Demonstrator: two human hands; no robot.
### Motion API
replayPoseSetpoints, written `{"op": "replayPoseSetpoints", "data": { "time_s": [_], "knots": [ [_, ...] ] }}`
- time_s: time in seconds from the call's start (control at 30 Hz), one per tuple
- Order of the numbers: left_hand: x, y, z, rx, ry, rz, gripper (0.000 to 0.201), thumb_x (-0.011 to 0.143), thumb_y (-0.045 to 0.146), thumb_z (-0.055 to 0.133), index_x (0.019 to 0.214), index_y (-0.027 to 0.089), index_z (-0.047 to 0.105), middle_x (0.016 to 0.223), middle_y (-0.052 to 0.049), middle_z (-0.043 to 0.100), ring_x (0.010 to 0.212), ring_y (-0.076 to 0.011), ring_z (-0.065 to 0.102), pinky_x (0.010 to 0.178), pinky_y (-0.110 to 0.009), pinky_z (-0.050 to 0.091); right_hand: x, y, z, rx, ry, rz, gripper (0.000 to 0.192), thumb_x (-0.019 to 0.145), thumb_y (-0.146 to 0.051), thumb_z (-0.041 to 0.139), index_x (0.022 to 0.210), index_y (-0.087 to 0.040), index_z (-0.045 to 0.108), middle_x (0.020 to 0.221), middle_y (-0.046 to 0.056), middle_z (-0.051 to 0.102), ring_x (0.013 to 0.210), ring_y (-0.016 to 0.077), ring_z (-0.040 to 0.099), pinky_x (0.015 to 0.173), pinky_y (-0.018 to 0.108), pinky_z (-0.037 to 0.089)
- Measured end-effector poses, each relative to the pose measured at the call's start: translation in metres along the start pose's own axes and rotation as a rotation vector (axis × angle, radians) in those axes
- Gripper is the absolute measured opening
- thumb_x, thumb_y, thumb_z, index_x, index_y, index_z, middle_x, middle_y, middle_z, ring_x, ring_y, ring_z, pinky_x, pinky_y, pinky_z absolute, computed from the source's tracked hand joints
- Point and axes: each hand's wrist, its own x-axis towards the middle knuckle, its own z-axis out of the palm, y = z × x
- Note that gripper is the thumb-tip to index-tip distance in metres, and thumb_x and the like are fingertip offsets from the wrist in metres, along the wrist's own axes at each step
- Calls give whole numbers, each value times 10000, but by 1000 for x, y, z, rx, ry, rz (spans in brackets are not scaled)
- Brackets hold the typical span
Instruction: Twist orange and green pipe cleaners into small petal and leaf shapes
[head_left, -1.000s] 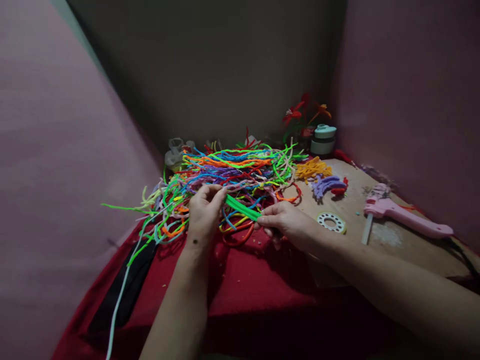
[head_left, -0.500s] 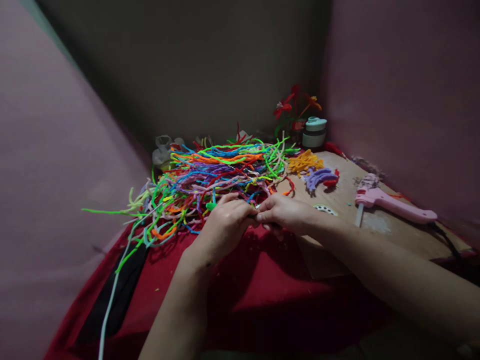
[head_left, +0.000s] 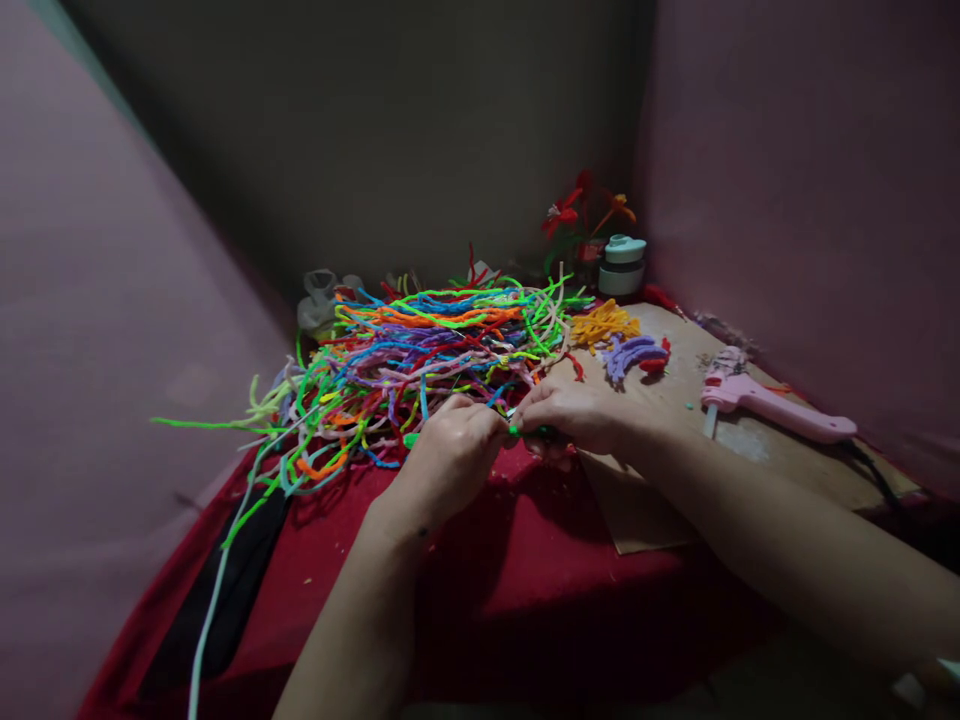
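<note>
My left hand (head_left: 461, 445) is closed around a green pipe cleaner (head_left: 410, 440), one end of which pokes out on the left side of the fist. Just to its right, my right hand (head_left: 574, 415) is also closed, its fingertips nearly touching the left ones. A short bit of green shows between the two hands. Something small and pale shows by the right fingertips, too small to make out. Directly behind the hands lies a big heap of mixed-colour pipe cleaners (head_left: 427, 340).
On the brown board (head_left: 660, 325) at right lie a pink glue gun (head_left: 780, 400), yellow pieces (head_left: 606, 322) and purple pieces (head_left: 634, 355). A lidded container (head_left: 622, 265) and red flowers (head_left: 562, 212) stand behind. Black cloth (head_left: 217, 600) lies left on the red tablecloth (head_left: 517, 600).
The right hand has shifted slightly, and green now shows between the hands. The white disc with holes is now out of sight near the right forearm. The whole view has moved a little.
</note>
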Motion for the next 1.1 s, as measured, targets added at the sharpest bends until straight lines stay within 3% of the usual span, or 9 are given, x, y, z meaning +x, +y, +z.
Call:
{"op": "replayPoseSetpoints", "data": {
  "time_s": [0.17, 0.27, 0.33, 0.4, 0.47, 0.53, 0.67, 1.1],
  "knots": [
    [0, -1, -2, 3, 86, -69, 152, 840, 151, 492, 706, 168, 559, 664, -13, 618, 676, -143, 531, 676, -270, 408, 4, 0, -3, 188, 201, -7, 372, 867, -422, 420, 750, -120, 603, 498, 25, 571, 351, 97, 474, 355, 217, 375],
    [0, -3, -3, -13, 109, -88, 123, 820, 134, 500, 724, 172, 567, 687, -18, 634, 685, -146, 547, 689, -279, 414, 4, -3, -2, 142, 339, -44, 401, 875, -484, 391, 838, -131, 580, 546, 29, 574, 398, 103, 480, 386, 228, 379],
    [0, -4, -3, -20, 141, -100, 110, 813, 133, 504, 739, 172, 574, 708, -24, 646, 690, -146, 556, 696, -280, 421, 1, -4, 2, -28, 525, -203, 334, 865, -447, 433, 849, -142, 569, 636, 37, 581, 501, 114, 507, 478, 250, 417],
    [0, -5, -3, -4, 177, -123, 94, 810, 142, 510, 755, 171, 581, 725, -28, 652, 685, -145, 556, 698, -281, 423, -3, -3, 7, -324, 751, -472, 198, 826, -340, 523, 844, -150, 574, 764, 52, 587, 683, 143, 535, 639, 286, 438],
    [-1, -6, -3, 23, 204, -148, 86, 809, 152, 517, 756, 168, 583, 716, -27, 647, 673, -145, 547, 695, -283, 420, -6, 0, 12, -671, 859, -720, 87, 785, -232, 566, 825, -160, 592, 828, 57, 578, 825, 176, 509, 756, 321, 402],
    [-1, -6, -3, 26, 213, -168, 85, 808, 154, 521, 755, 167, 587, 707, -22, 644, 669, -142, 543, 691, -280, 417, -8, 4, 16, -975, 843, -839, 62, 787, -182, 548, 780, -168, 608, 811, 59, 574, 840, 194, 473, 765, 341, 362],
    [-1, -5, -4, -20, 211, -188, 93, 807, 149, 519, 762, 172, 597, 723, -15, 655, 670, -134, 547, 689, -269, 417, -4, 11, 19, -1346, 863, -834, 157, 842, -172, 482, 761, -171, 616, 766, 66, 578, 784, 201, 419, 736, 355, 297],
    [0, -4, -1, -32, 172, -236, 119, 790, 135, 521, 727, 177, 613, 674, -11, 633, 626, -134, 522, 650, -264, 388, -4, 14, 19, -1499, 781, -855, 229, 891, -172, 405, 760, -154, 592, 740, 68, 549, 766, 202, 396, 765, 354, 289]
  ]
}}
